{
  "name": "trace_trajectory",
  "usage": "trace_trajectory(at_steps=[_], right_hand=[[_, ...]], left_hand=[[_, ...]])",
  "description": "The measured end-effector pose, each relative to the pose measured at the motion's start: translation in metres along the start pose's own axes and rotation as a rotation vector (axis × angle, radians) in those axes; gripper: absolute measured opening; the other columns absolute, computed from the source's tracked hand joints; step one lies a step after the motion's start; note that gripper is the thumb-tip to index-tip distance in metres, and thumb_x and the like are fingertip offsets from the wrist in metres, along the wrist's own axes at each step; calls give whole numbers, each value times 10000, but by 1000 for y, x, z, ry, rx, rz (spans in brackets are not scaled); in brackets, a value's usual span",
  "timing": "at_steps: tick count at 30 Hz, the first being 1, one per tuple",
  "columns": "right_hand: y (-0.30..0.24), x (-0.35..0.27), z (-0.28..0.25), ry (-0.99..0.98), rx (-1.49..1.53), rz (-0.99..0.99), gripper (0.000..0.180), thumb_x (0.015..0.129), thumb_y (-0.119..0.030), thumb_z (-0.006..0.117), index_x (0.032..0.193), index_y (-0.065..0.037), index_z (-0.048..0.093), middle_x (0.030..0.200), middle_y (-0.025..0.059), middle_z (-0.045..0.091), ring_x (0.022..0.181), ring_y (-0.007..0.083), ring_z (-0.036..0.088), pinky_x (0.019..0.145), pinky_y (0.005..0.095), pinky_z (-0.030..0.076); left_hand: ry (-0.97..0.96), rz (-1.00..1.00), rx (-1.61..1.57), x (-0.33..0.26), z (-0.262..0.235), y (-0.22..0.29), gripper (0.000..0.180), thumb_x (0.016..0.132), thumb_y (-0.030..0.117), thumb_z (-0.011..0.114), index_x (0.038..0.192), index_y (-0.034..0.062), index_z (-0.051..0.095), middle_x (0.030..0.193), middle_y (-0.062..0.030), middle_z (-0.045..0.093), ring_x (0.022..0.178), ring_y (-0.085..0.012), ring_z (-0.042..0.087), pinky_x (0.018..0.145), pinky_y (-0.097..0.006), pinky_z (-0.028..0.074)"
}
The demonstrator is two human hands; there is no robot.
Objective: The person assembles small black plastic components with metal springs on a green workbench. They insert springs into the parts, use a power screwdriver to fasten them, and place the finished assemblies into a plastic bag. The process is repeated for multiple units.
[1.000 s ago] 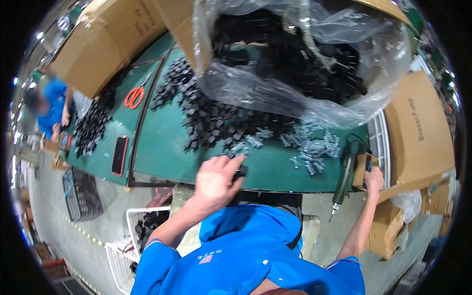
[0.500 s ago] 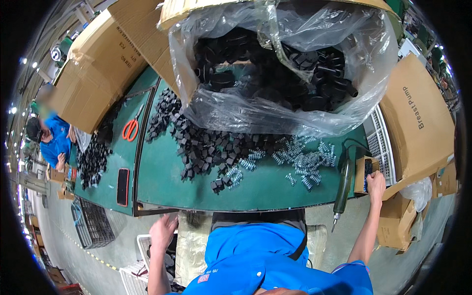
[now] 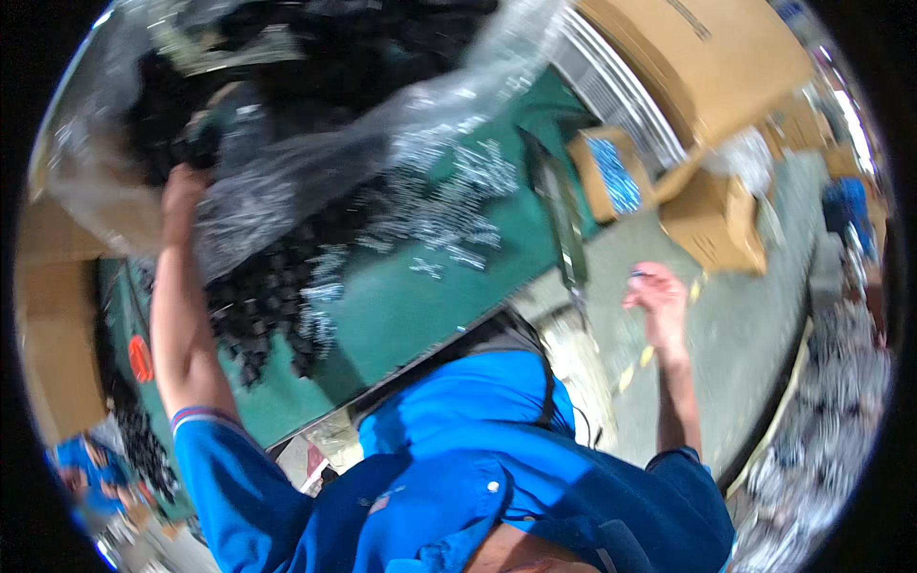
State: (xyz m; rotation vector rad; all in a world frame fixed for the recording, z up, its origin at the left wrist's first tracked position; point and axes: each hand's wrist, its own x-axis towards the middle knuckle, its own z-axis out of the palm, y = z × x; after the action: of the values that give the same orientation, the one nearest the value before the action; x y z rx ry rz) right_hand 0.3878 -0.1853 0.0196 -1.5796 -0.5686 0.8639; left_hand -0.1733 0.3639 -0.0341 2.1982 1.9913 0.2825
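My left hand reaches into the clear plastic bag at the far left, among black plastic parts. Its fingers are blurred and partly lost against the dark parts, so their grip does not show. Out over the floor to the right, my right hand is raised with curled fingers. A tiny bluish bit shows at its fingertips, too small to name. Nearest to that hand are a green electric screwdriver at the table's edge and a small carton holding small blue-looking pieces.
Metal springs and small black blocks lie heaped on the green table. Orange-handled scissors are at the left. Cartons stand at the right, beside a white slatted tray. A co-worker in blue is at lower left.
My left hand has gone from below the table's front edge up into the bag. My right hand has come out of the small carton and back over the floor. The whole view has turned.
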Motion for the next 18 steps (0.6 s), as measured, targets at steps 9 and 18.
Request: trace_trajectory(at_steps=[9, 18], right_hand=[[39, -73, 36, -95, -319, 290, 92, 866, -61, 695, 862, 15, 643, 684, 21, 615, 569, 70, 544, 520, 237, 449], [21, -54, 45, -129, -468, 327, 197, 851, -105, 732, 759, -11, 585, 638, -3, 573, 527, 40, 459, 448, 242, 362]], left_hand=[[370, 207, -34, -71, -51, 41, 448, 899, 256, 638, 1290, 43, 589, 1051, -212, 698, 1016, -379, 659, 866, -419, 499], [0, 370, -220, -385, -32, 179, 709, 724, 32, 733, 1391, 86, 499, 1025, -165, 592, 860, -353, 625, 667, -415, 534]])
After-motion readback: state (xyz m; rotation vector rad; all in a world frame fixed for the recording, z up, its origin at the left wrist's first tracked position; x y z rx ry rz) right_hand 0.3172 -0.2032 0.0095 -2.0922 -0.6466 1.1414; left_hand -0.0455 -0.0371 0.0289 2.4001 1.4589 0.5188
